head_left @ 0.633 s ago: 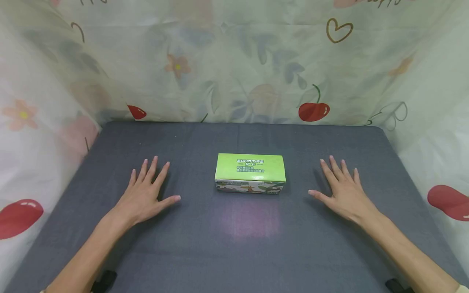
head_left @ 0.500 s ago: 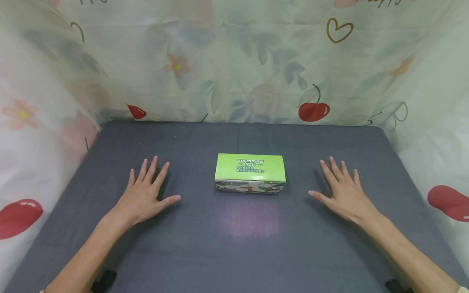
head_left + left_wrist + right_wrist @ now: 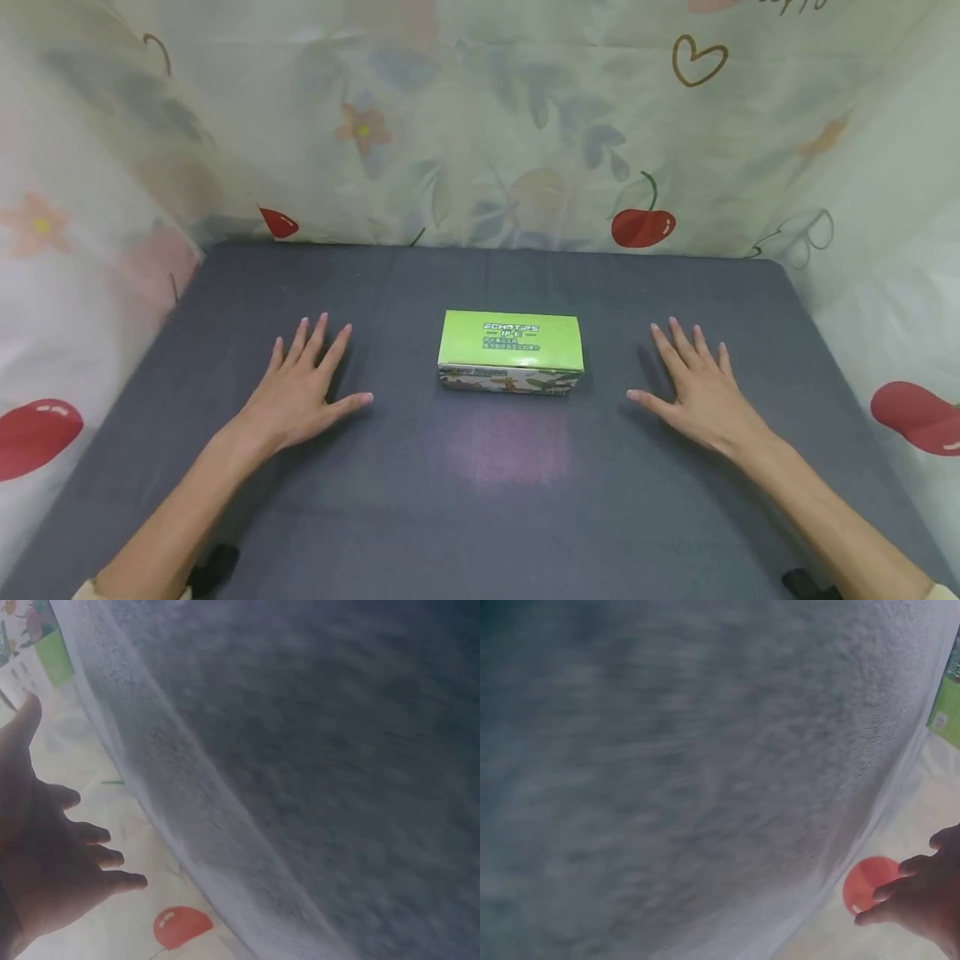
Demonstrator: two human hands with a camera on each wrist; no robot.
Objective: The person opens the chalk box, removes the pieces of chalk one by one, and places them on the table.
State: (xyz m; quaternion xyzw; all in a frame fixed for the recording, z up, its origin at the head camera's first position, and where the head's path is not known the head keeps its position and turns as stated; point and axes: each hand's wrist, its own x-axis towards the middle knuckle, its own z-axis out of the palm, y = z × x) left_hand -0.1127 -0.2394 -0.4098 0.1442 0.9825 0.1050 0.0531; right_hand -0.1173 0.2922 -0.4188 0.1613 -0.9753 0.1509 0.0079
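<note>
A box with a green lid [image 3: 512,342] and a patterned front side lies in the middle of the grey table, touched by neither hand. To its left, the left hand [image 3: 296,400] is palm down with fingers spread, holding nothing. On the box's other side the right hand [image 3: 705,396] is spread in the same way, also empty. The left wrist view has the left hand [image 3: 52,840] at its left edge and part of the box [image 3: 52,660] above the thumb. In the right wrist view, the right hand [image 3: 922,892] is at lower right, and a corner of the box [image 3: 949,712] shows at the right edge.
The grey table [image 3: 495,533] has its far edge against a hanging curtain [image 3: 480,125] printed with flowers and cherries. More of this cloth hangs at both sides. Black straps show under both forearms.
The head view has shifted slightly. The left hand appears a little higher and further right, the right hand slightly further left. The box stays in place on the table.
</note>
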